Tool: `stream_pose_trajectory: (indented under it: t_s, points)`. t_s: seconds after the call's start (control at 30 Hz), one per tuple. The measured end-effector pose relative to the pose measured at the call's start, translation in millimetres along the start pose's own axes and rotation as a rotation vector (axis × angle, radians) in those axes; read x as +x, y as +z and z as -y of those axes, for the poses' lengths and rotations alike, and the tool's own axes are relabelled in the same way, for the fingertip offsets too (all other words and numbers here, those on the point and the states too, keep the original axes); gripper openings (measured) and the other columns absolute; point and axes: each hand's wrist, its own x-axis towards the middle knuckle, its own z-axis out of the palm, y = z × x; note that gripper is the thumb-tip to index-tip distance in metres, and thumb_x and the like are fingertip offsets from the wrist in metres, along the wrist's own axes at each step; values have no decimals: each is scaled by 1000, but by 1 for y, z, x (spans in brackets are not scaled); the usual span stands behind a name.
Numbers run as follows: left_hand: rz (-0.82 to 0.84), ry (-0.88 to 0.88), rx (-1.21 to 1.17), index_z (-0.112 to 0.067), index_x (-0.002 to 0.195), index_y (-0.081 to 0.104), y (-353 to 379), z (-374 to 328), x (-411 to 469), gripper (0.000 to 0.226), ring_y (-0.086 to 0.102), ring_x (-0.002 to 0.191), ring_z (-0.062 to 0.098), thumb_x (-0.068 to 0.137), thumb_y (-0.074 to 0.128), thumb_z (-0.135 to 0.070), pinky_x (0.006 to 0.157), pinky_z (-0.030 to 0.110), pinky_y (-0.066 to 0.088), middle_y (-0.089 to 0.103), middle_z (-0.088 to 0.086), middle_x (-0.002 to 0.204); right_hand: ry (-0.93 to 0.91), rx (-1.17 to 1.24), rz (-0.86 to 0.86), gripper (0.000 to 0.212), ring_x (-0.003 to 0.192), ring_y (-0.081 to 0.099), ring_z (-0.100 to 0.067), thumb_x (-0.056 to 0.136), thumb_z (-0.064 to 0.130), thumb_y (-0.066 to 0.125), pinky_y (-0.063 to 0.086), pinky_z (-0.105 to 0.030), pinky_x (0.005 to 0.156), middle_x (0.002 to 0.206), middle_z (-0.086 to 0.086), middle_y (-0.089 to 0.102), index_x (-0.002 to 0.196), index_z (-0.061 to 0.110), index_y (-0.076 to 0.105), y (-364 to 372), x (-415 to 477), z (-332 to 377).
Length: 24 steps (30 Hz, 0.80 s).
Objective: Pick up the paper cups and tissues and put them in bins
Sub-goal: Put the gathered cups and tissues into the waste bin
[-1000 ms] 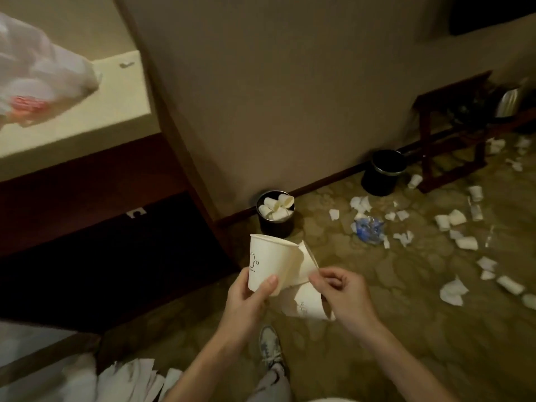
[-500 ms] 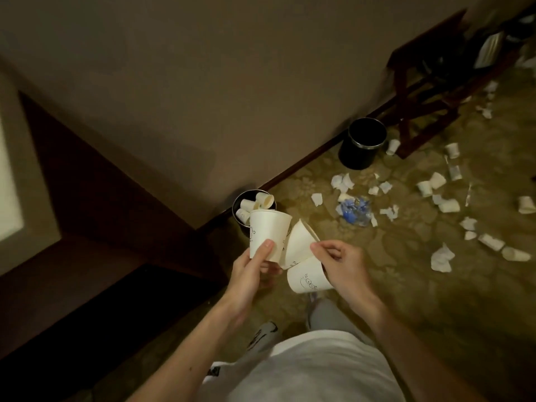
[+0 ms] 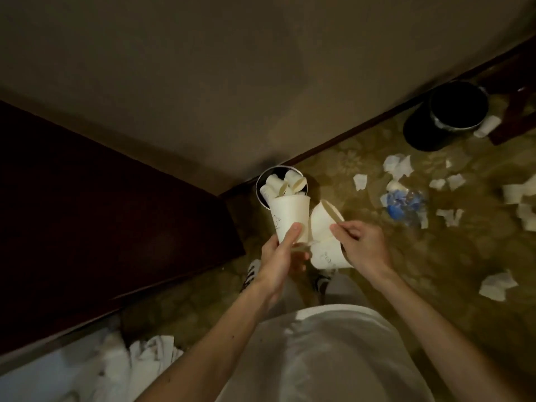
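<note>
Just one cam, up on the person's head, pointing steeply down past their shirt [image 3: 327, 358]; the cup-filled bin [image 3: 261, 181] sits close ahead, against the wall [image 3: 232, 82].

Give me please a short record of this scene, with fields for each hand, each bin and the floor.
left hand: left hand grips one upright paper cup
right hand: right hand holds a tilted cup and a lower cup
near bin: small bin, paper cups inside, just beyond the held cups
far bin: black bin, inside too dark to tell
floor: tissues scattered on the carpet; a blue crumpled item
</note>
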Motion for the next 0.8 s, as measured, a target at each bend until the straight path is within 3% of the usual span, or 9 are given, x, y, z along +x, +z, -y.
stream_pose_trajectory:
  t_s: [0.13,0.23,0.4,0.43,0.57,0.6,0.67,0.73,0.8]
  points:
    - [-5,-106,-32,-12,124,58,-6,7,68,55,64,75,17,88,62,-54,65,31,50,69,9,93,57,-31,4,28,78,57,4,88,29,70,40,-12,66,101,0,71,106,8,72,22,57,-14]
    - [-21,-175,20,-18,120,62,-17,22,128,55,67,82,15,86,59,-61,72,32,53,72,3,96,105,-72,-1,26,74,52,12,88,30,70,38,-11,62,94,8,69,106,11,73,50,99,-36]
    - [-122,-318,81,-23,112,64,-42,59,239,55,69,93,21,77,65,-67,79,37,58,72,3,106,215,-106,-23,25,86,61,-13,89,33,68,48,-27,74,98,1,69,105,14,73,104,165,-89]
    - [-166,-335,100,-24,104,65,-48,66,261,51,68,91,21,76,68,-65,75,35,57,71,4,103,238,-100,-20,25,87,63,-17,89,34,67,51,-33,76,97,-1,69,103,14,73,114,176,-101]
    - [-340,-306,183,-20,79,63,-76,88,344,35,57,48,1,78,74,-53,36,13,38,62,-4,70,335,-133,-12,32,91,67,-26,88,44,64,57,-50,81,102,-8,71,107,18,71,142,216,-135]
    - [-360,-305,203,-19,80,62,-82,89,361,35,59,50,1,79,74,-52,34,12,36,62,-3,72,350,-107,-26,32,90,67,-26,88,44,65,58,-47,77,101,-8,71,106,19,71,147,224,-141]
    - [-392,-302,247,-19,82,57,-94,91,397,37,67,77,12,80,73,-53,38,17,42,65,2,87,370,-59,-37,30,88,67,-22,88,42,66,57,-38,67,100,-5,71,106,18,72,157,238,-151]
    - [-434,-282,282,-17,86,52,-102,91,433,41,66,98,23,82,71,-52,49,23,46,65,8,103,373,-33,-33,26,85,67,-20,89,39,66,52,-30,61,97,-4,70,102,18,72,167,250,-157]
    - [-464,-264,330,-14,104,52,-107,91,468,46,63,108,27,85,68,-53,63,29,51,63,11,118,374,-3,-31,16,84,66,-20,88,38,67,51,-30,62,93,-2,69,93,22,70,176,262,-166]
